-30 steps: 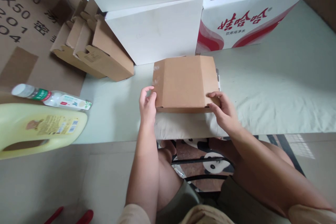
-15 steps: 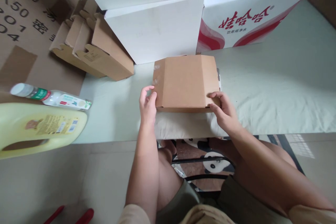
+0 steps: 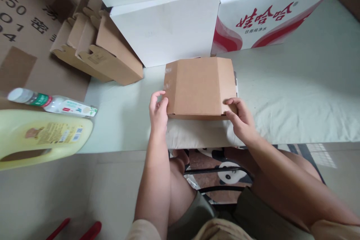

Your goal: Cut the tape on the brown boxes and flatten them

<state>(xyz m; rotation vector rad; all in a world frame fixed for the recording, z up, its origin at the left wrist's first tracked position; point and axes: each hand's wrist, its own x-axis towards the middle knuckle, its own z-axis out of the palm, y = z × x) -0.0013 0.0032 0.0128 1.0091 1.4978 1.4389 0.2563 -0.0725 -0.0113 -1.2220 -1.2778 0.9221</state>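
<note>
Since the earlier frames almost nothing has shifted: the head view has tipped slightly, so the background boxes sit a touch higher, while both hands and the kraft cardboard box (image 3: 199, 87) keep their places.

In the head view, the cardboard box lies flat on the pale cloth-covered worktop (image 3: 295, 97), straight ahead of the person, its near edge just past the worktop's front edge. Its long axis runs left to right, so one hand meets each short end. The left hand (image 3: 158, 114) rests against the near left corner, fingers curled up onto the side, thumb at the edge; its grip is light, pinching the corner rather than clenched. The right hand (image 3: 241, 119) mirrors it at the near right corner, fingers laid over the top edge, grasping that corner. Both hands are equally near.

Behind the box stand a white carton (image 3: 168, 26) and a red-printed water carton (image 3: 270, 18); folded kraft boxes (image 3: 101, 50) lie further left, with a plastic bottle (image 3: 53, 103) and a yellow jug (image 3: 42, 135).
</note>
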